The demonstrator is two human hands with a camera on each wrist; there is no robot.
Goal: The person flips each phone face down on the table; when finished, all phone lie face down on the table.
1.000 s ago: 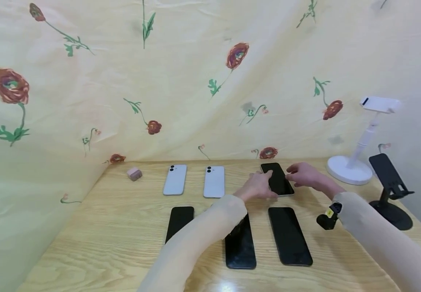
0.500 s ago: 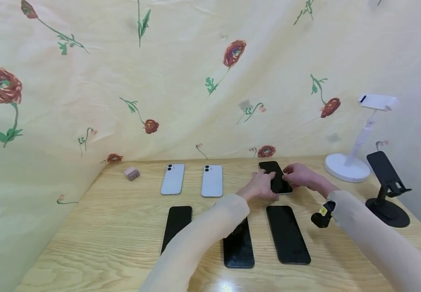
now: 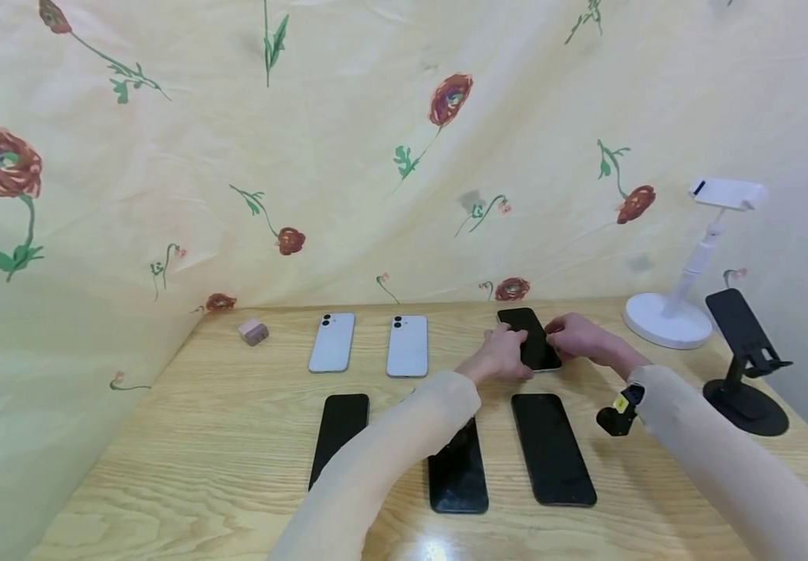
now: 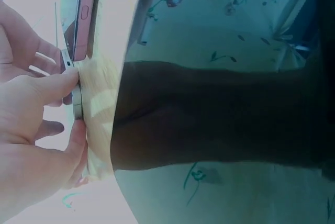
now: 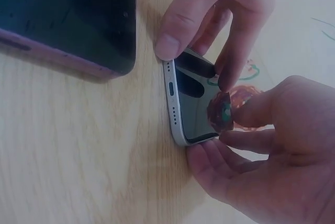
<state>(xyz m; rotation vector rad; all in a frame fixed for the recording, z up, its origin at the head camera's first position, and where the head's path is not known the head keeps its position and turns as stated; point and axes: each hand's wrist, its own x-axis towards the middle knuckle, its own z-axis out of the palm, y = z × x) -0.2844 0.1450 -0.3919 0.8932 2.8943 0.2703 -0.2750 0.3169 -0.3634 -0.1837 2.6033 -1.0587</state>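
Altogether six phones (four screen-up)

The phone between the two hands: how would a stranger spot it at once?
On the wooden table, find the far row, nearest the flowered cloth. The phone lies at its right end, between the left hand and the right hand. Unlike the two pale-backed phones in that row, it lies black screen up.

No readable text, labels, brands, numbers or signs.
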